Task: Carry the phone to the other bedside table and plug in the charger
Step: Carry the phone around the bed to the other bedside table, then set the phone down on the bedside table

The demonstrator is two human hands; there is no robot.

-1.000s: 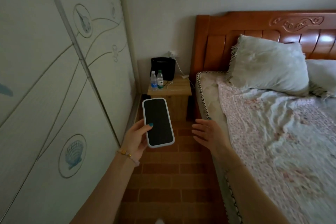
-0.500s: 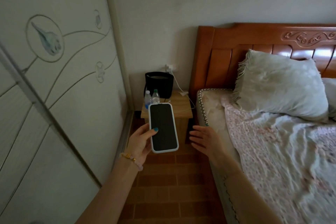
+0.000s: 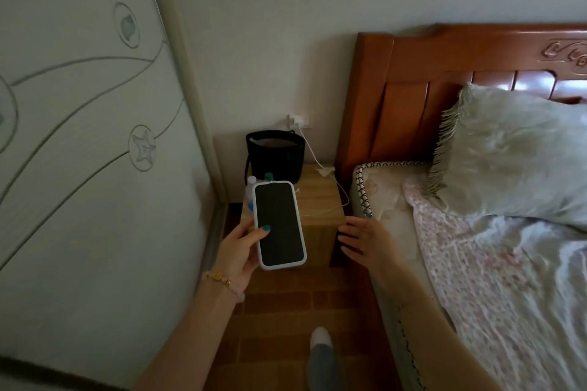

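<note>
My left hand (image 3: 239, 251) holds the phone (image 3: 279, 225), a dark-screened handset in a pale case, upright and screen up in front of the wooden bedside table (image 3: 319, 200). My right hand (image 3: 362, 240) hovers open, fingers spread, just right of the table's front corner and holds nothing. A white charger (image 3: 297, 120) sits in the wall socket above the table. Its white cable (image 3: 333, 205) runs down across the tabletop and loops off the right edge; the free end lies near the phone's top, partly hidden.
A black bag (image 3: 275, 154) stands at the back of the table, with two small bottles (image 3: 251, 182) in front, partly behind the phone. A wardrobe door (image 3: 95, 136) lines the left; the bed (image 3: 476, 263) with a pillow (image 3: 514, 152) lines the right. My foot (image 3: 321, 338) is on the brick-pattern floor.
I have walked closer to the bedside table; it now sits right behind the phone. Both hands keep their pose, the left still holding the phone.
</note>
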